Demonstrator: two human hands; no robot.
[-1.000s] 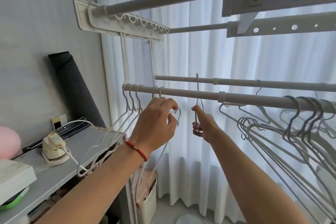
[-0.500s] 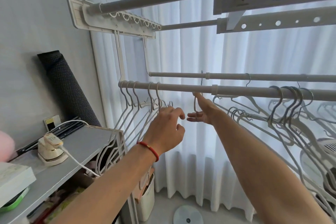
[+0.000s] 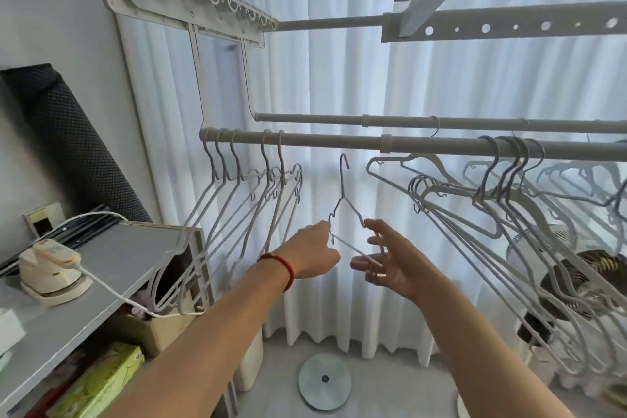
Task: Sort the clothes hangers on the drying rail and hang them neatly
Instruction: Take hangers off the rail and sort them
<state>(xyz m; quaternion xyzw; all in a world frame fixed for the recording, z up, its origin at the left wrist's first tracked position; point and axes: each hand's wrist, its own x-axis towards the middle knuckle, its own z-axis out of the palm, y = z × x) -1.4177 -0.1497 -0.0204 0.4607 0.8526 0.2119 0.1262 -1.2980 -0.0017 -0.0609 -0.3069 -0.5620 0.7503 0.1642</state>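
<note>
1. Wire hanger (image 3: 344,204): off the rail, held below the front drying rail (image 3: 339,143), hook up in the gap between two hanger groups.
2. Left hand (image 3: 314,256): fingers curled on the hanger's left shoulder, gripping it.
3. Right hand (image 3: 386,265): fingers spread and only loosely bent, fingertips touching the right shoulder and lower wire; firm grip not evident.
4. Step in hand, judged: one hanger lifted clear for re-hanging with the sorted set.
5. Next move, judged: raise hook over the rail beside the left hanger group (image 3: 244,180), facing the same way.
6. Left group: five hooks on the rail, evenly spaced, bodies sloping down toward the worktop (image 3: 112,258).
7. Right hanger cluster (image 3: 502,193): bunched, overlapping, unsorted.
8. Rear rail (image 3: 407,119): one hook visible.
9. Obstructions: iron (image 3: 51,268) and cord on the worktop near the left group's lower ends; fan (image 3: 576,285) behind the right cluster.
</note>
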